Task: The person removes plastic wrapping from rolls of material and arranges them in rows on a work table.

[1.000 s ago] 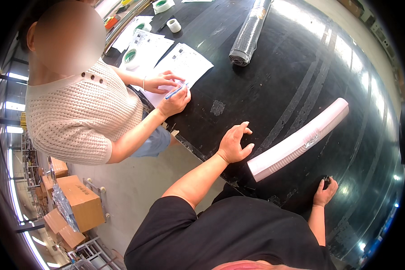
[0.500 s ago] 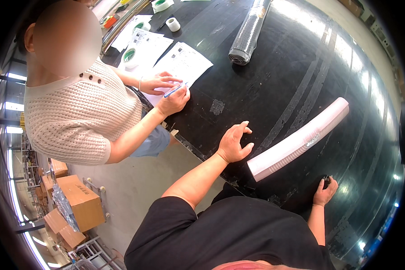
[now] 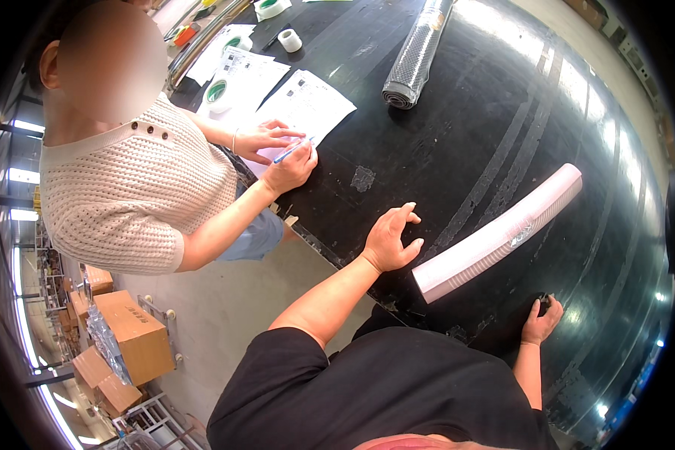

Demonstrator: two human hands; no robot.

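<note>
A pale pink roll (image 3: 495, 238) lies slantwise on the black counter (image 3: 442, 157), between the person's two hands and untouched by either. The left hand (image 3: 388, 240) is near its closer end, palm down, thumb and fingers spread wide, with nothing in its grasp. The right hand (image 3: 543, 322) is off to the other side, well apart from the roll, its fingers curled narrowly around a small black object (image 3: 544, 299) that is too small to identify. The step in hand looks like a wait, with the roll lying free. Across the corner, a co-worker (image 3: 131, 187) holds a pen (image 3: 287, 153) over some papers (image 3: 311, 105). A dark textured roll (image 3: 412, 67) lies farther back. As a judgement, handling the pink roll from here would call for freeing the right hand, then supporting both ends evenly, since its thin wrapping might crease under a hard squeeze.
</note>
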